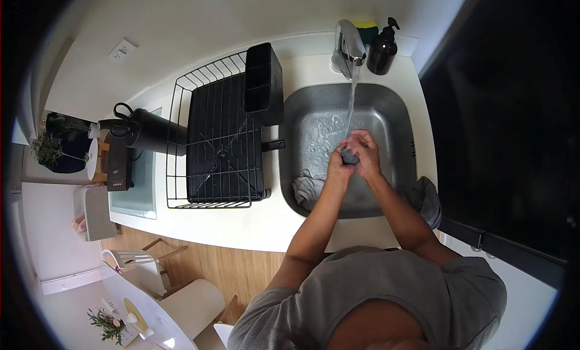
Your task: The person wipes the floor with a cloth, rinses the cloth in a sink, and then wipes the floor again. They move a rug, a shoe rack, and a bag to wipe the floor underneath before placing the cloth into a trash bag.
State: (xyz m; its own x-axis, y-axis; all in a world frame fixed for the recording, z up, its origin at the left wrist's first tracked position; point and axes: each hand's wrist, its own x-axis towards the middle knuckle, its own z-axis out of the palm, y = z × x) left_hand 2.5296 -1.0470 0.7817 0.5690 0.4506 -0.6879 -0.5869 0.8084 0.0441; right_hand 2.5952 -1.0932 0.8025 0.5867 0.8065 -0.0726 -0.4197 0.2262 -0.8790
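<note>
A small dark grey item [350, 158] sits pinched between both hands above the middle of the sink [399, 117], right where the stream of water [351, 99] lands. The left hand [338, 164] has its fingers curled around the item's near side. The right hand [366, 152] closes over it from the far side, so the two sets of fingers are wrapped tight together and only a sliver of grey shows. What the item is made of cannot be told. It looks light and small enough to vanish inside one fist, and being soaked it is probably slippery, so a full wrap of the fingers around its middle seems a surer hold than a fingertip pinch. In the sink's near left corner lies a crumpled pale cloth [307, 190], and a grey cloth [426, 199] hangs over the sink's near right rim. At the back rim stands the faucet [348, 45], with a dark pump bottle [382, 48] just beside it and a yellow-green sponge [366, 26] behind. Left of the sink, a black dish rack [222, 138] rests on the counter with a black cutlery holder [264, 84] at its sink-side edge. A dark jug [156, 131] stands beyond the rack. Right of the sink lies a black cooktop [507, 138].
</note>
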